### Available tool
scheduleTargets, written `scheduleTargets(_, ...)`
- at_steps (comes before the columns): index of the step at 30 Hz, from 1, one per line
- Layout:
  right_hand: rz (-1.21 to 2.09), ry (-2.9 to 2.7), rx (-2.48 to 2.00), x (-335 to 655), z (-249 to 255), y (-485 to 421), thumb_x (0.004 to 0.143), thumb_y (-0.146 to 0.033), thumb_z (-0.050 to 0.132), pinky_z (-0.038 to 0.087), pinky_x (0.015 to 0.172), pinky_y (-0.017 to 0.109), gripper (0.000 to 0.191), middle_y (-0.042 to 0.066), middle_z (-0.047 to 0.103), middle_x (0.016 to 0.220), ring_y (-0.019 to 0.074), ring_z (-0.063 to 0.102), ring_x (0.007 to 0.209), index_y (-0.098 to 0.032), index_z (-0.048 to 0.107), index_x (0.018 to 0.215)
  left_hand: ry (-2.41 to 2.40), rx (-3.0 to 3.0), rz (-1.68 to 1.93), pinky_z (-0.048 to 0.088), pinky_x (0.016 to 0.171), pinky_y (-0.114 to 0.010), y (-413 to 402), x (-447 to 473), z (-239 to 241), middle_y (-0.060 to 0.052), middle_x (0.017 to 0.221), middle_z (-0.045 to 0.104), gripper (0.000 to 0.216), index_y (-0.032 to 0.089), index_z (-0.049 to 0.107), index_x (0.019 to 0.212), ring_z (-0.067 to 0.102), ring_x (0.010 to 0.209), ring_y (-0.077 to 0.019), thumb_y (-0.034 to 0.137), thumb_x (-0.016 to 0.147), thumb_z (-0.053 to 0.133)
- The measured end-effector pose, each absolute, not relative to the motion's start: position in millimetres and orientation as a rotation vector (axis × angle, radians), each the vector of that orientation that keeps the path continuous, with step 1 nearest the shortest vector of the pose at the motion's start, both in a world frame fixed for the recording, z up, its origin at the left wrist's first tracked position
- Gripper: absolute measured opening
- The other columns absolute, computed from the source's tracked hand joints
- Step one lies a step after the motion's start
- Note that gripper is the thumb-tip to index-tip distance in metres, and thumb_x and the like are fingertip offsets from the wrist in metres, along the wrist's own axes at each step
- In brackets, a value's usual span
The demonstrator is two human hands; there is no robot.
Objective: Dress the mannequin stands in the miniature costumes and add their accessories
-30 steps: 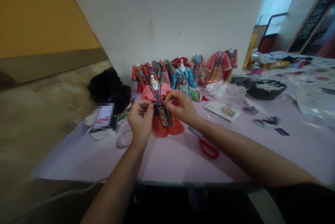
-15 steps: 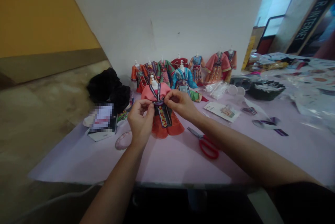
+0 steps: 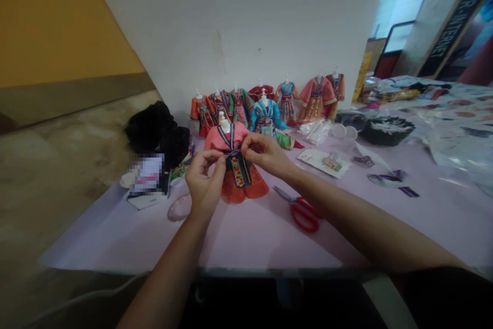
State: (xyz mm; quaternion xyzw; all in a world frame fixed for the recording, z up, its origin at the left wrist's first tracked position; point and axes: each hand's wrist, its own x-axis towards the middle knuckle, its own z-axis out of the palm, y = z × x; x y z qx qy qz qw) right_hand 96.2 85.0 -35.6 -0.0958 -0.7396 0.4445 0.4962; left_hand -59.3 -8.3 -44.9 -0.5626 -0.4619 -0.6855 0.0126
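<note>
A headless doll form wears a small dress with a pink top [image 3: 239, 131], a patterned dark front panel and an orange skirt [image 3: 257, 185]. Across its waist runs a narrow purple ribbon [image 3: 233, 153]. My left hand [image 3: 206, 177] pinches the ribbon between thumb and fingers at the left of the waist. On the other side my right hand [image 3: 267, 154] is closed in a pinch at the ribbon; its fingertips partly cover the grip. Red-handled scissors [image 3: 305, 214] lie below my right forearm.
Several dressed doll forms, one in a blue dress [image 3: 265, 115], stand behind against a white board [image 3: 246, 21]. A roll of clear tape [image 3: 179, 209] and black cloth [image 3: 154, 126] are at left. Ribbon scraps [image 3: 409, 192], a card [image 3: 323, 163] and a dark bowl [image 3: 387, 131] lie right.
The view has shifted slightly, so everything sits a little further left. Both hands keep their pinch at the waist, and the purple ribbon between them looks slightly more bunched.
</note>
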Motion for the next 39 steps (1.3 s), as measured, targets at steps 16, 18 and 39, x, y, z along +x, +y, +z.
scheduleTargets(16,1.11,-1.9,-0.204,103.6,-27.3,80.0,0.068,-0.02,0.058,0.039,0.067,0.028,0.006,-0.001,0.052,0.074,0.0142,0.048,0.073,-0.019,0.053,0.066,-1.504,-1.839,-2.078,0.052,0.083,-0.027,-10.1,-62.3,-50.2,0.001,0.082,0.069,0.004,0.019,0.069,0.086,0.067,0.081,-0.0136,0.019,0.082,0.071)
scheduleTargets(18,1.143,-1.878,-0.21,103.1,-27.1,80.0,0.069,-0.021,0.058,0.037,0.065,0.027,0.006,-0.001,0.05,0.072,0.0134,0.046,0.069,-0.019,0.053,0.067,-1.516,-1.825,-2.08,0.053,0.083,-0.028,-10.4,-61.7,-49.1,0.0,0.082,0.069,0.004,0.019,0.069,0.086,0.067,0.081,-0.0143,0.02,0.082,0.071)
scheduleTargets(39,1.172,-1.789,-0.285,99.4,-30.8,82.0,0.073,-0.021,0.058,0.031,0.055,0.024,0.005,-0.005,0.047,0.065,0.0094,0.039,0.058,-0.019,0.054,0.072,-1.53,-1.753,-2.155,0.056,0.08,-0.029,-8.3,-56.1,-39.0,-0.001,0.082,0.069,0.008,0.019,0.068,0.084,0.067,0.078,-0.0142,0.022,0.079,0.072)
